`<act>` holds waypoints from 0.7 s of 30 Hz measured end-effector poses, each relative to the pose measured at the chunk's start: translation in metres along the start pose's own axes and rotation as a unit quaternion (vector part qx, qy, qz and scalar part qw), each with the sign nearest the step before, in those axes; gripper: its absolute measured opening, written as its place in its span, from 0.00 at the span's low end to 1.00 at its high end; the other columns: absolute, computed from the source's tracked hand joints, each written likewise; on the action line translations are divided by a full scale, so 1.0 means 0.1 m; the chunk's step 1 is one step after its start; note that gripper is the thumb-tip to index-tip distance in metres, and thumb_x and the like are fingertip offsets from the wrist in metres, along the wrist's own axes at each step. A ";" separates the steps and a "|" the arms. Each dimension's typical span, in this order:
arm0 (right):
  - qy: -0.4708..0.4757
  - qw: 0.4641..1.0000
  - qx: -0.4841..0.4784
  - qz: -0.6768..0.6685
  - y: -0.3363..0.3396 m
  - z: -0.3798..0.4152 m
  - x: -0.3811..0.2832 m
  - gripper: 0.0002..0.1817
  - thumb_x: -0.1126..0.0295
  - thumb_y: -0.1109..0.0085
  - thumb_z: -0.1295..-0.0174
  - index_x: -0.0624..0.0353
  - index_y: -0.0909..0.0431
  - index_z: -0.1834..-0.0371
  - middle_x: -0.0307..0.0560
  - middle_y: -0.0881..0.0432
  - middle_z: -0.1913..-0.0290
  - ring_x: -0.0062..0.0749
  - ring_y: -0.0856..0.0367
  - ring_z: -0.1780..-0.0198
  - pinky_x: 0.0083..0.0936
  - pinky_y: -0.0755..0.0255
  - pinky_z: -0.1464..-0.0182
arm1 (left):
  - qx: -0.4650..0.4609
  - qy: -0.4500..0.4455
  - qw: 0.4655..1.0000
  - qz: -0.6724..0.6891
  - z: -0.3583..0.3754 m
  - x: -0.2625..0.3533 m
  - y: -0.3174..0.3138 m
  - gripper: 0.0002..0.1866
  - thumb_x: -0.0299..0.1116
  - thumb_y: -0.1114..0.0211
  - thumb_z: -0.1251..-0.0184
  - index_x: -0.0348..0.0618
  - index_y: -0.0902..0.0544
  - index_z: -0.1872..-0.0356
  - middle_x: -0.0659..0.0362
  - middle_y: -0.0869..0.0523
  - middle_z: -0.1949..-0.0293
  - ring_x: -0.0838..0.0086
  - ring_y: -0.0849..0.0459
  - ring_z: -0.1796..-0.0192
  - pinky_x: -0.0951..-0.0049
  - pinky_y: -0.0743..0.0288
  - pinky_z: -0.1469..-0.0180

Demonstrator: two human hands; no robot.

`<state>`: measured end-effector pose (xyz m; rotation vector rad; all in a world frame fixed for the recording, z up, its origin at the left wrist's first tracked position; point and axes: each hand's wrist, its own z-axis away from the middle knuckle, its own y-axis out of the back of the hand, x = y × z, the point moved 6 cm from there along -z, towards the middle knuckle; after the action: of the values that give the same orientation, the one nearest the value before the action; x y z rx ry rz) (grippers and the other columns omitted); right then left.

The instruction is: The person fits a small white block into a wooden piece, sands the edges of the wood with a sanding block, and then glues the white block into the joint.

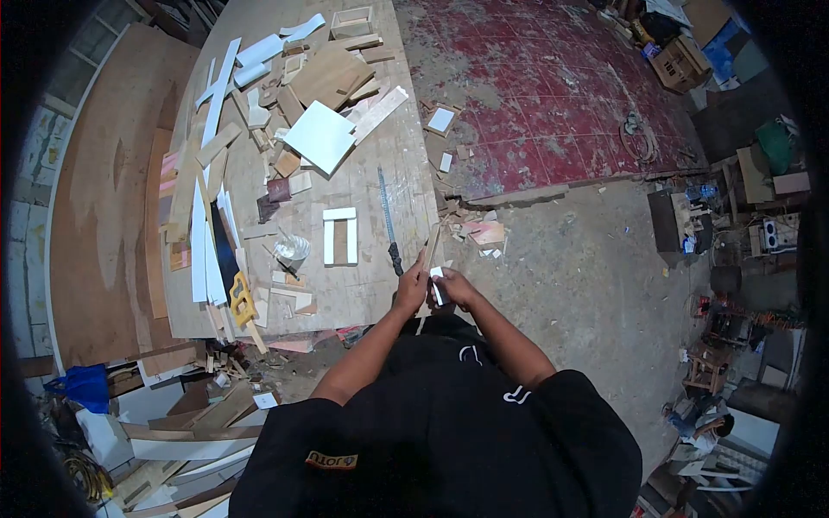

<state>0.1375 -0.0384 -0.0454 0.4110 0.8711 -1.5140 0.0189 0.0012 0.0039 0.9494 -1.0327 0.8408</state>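
Note:
Near the table's front right corner, my left hand [413, 287] is closed around a thin wooden strip [433, 246] that points away from me. Beside it, my right hand [456, 289] grips a small white piece [437, 274] with a dark lower part. The two hands are close together in front of my body. On the table to their left lies a small frame of white strips and brown wood [340, 236]. A thin saw blade with a dark wrapped handle [395, 257] lies between that frame and my left hand.
On the wooden table [371, 302] are a white square board [320, 138], a yellow-handled saw [242, 300], a plastic cup [292, 249] and many wood offcuts. Scraps lie on the floor beside the table's right edge. A large brown panel [117, 198] stands at the left.

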 end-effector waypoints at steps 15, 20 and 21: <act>-0.003 0.969 -0.021 0.246 0.45 -0.31 -0.48 0.10 0.63 0.40 0.36 0.57 0.20 0.61 0.36 0.21 0.72 0.24 0.24 0.71 0.28 0.26 0.72 | 0.003 -0.017 1.000 0.000 0.02 0.05 -0.01 0.26 0.31 0.49 0.27 0.45 0.37 0.29 0.43 0.23 0.39 0.67 0.22 0.39 0.72 0.32 0.39; 0.011 0.998 0.049 0.045 0.57 -0.47 -0.57 0.08 0.66 0.48 0.31 0.57 0.23 0.58 0.40 0.21 0.72 0.26 0.22 0.73 0.31 0.22 0.71 | 0.004 -0.023 1.000 -0.012 -0.01 0.03 -0.02 0.27 0.29 0.49 0.28 0.45 0.38 0.28 0.43 0.24 0.38 0.63 0.24 0.36 0.72 0.33 0.38; 0.010 0.998 0.049 0.027 0.53 -0.47 -0.55 0.07 0.67 0.49 0.30 0.57 0.24 0.59 0.41 0.21 0.72 0.26 0.22 0.74 0.30 0.22 0.71 | 0.004 -0.023 1.000 0.001 0.00 0.02 -0.02 0.27 0.29 0.49 0.28 0.47 0.38 0.28 0.43 0.24 0.38 0.64 0.25 0.35 0.72 0.33 0.38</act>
<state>0.1860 0.0373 -0.0517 0.5183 0.7980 -1.5093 0.0209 0.0011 0.0053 0.9777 -1.0703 0.8287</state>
